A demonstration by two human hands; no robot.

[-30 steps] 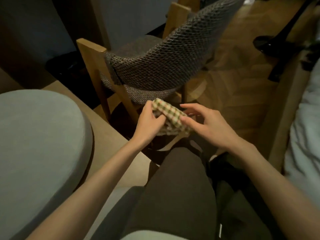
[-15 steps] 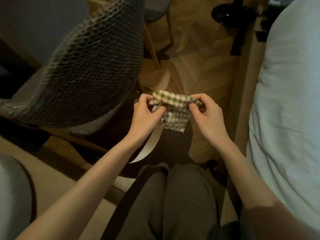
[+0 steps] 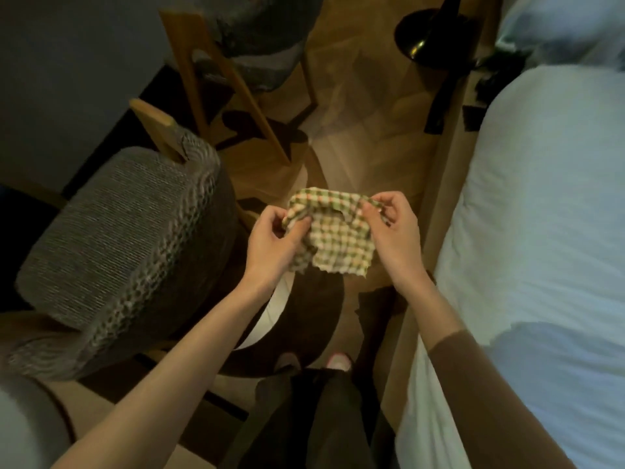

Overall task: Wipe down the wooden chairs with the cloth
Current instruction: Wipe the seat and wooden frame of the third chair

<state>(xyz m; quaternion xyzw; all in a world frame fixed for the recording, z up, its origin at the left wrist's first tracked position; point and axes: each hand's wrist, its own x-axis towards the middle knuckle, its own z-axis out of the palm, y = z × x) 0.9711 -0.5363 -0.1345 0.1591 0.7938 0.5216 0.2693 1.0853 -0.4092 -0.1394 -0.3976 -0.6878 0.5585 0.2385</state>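
Preparation stage: I am arranging the small green-and-cream checked cloth (image 3: 333,238) between both hands. It is held in the air above the wooden floor (image 3: 365,130) and touches neither chair. No wiping is under way.

My left hand (image 3: 270,245) grips the cloth's left edge, with the fingers curled into the bunched fabric. My right hand (image 3: 394,231) pinches the upper right corner between thumb and fingertips. The lower part of the cloth hangs free.

The near wooden chair with grey woven upholstery (image 3: 118,238) stands just left of my left forearm, and a pale wood post (image 3: 150,113) shows at its far side. A second wooden-framed chair (image 3: 184,32) stands farther off. White bedding (image 3: 548,214) lies to the right.

Judgement: the next move calls for gathering the cloth into a pad in one hand, then reaching left to the near chair's exposed wood. Upholstery covers most of the chair, so I must first locate the frame.
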